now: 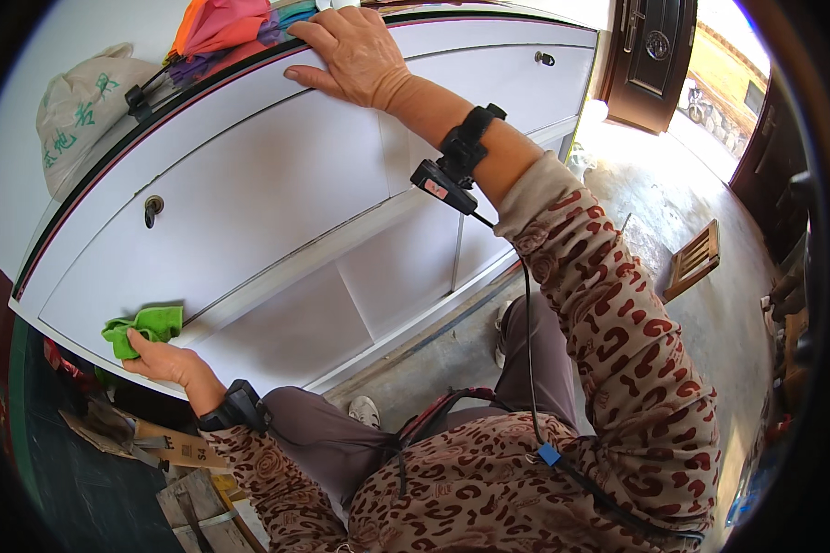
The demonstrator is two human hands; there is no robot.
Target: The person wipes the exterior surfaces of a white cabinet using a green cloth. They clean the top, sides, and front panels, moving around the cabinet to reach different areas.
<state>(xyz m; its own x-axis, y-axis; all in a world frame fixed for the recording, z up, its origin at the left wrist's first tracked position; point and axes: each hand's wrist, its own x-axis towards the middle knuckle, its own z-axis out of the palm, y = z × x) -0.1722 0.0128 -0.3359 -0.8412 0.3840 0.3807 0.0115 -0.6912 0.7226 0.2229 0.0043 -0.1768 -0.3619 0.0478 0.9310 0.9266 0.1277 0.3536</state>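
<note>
My left hand [163, 359] grips a bunched green cloth [154, 323] against the lower left of a white cabinet front [263, 166]. The cloth touches the panel close to its bottom left corner. Higher up, my right hand [356, 59] rests on the cabinet's dark-edged top, fingers spread over the rim and holding nothing. A key lock [153, 207] sits in the panel above the cloth, and a second lock [543, 59] is at the far right. White lower panels [394, 276] run beneath the drawer front.
On top lie a colourful folded umbrella [225, 31] and a white plastic bag [87, 114] bearing writing. Cardboard [180, 446] lies at lower left. A small wooden stool [693, 259] is on the concrete floor [726, 311], near an open dark door [650, 62].
</note>
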